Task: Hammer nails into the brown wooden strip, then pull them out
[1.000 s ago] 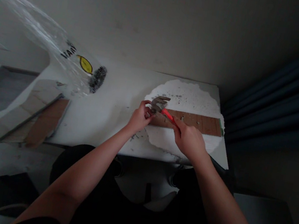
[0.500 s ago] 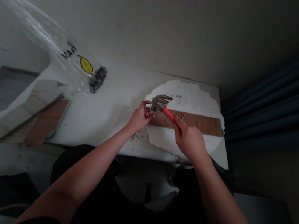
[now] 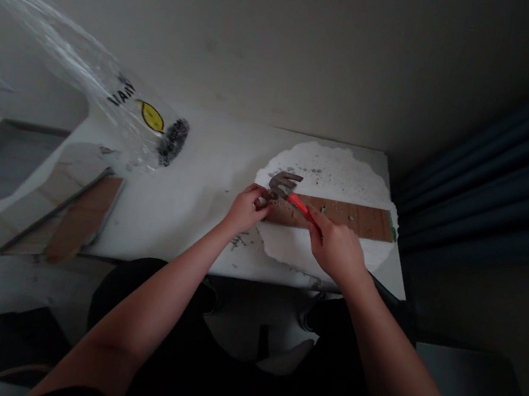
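Note:
My right hand (image 3: 339, 246) is wrapped round the red handle of a claw hammer (image 3: 285, 185). The hammer's grey head is over the left end of a long brown wooden board (image 3: 362, 220), beside the fingertips of my left hand (image 3: 243, 210). That hand is closed, thumb and fingers pinched together at the board's left end. Whatever they hold is too small and too hidden to make out. Small grey bits (image 3: 288, 207) lie on the board near the hammer. Beneath the board is a white sheet with ragged edges (image 3: 331, 162).
The white table (image 3: 191, 213) also bears a clear plastic bag (image 3: 128, 104) with a yellow leaf print. Broken board pieces (image 3: 84, 215) lean out past its left edge. Small dark slivers (image 3: 238, 241) lie near my left wrist. A dark curtain (image 3: 513, 165) hangs at the right.
The hammer head has come down slightly towards the board and my left fingers. Those fingers have shifted a little and curled closer together. The board lies where it was.

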The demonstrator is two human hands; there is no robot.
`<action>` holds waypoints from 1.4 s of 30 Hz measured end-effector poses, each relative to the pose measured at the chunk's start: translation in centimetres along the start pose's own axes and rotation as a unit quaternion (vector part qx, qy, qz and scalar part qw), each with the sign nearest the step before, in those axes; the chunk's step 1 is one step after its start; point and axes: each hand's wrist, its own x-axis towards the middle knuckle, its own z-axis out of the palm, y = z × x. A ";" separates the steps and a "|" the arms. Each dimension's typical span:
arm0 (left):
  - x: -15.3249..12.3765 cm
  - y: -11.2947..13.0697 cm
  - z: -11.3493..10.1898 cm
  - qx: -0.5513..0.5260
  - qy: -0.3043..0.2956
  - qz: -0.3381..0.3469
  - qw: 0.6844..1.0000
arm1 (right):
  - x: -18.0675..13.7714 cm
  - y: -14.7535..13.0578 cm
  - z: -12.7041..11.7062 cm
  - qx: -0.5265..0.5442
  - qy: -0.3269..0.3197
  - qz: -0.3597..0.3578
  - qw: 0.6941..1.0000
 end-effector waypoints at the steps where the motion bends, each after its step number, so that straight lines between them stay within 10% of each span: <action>1: 0.0 0.0 0.1 0.003 0.000 0.003 1.000 | 0.0 0.0 -0.1 0.000 0.001 0.003 1.000; 28: 0.5 -1.3 -2.4 0.055 0.059 -0.142 0.987 | -0.1 0.0 1.7 0.010 -0.027 0.002 1.000; 42: -0.6 -2.8 -3.3 0.363 -0.262 -0.176 0.877 | 0.3 0.7 1.7 0.005 -0.004 0.023 1.000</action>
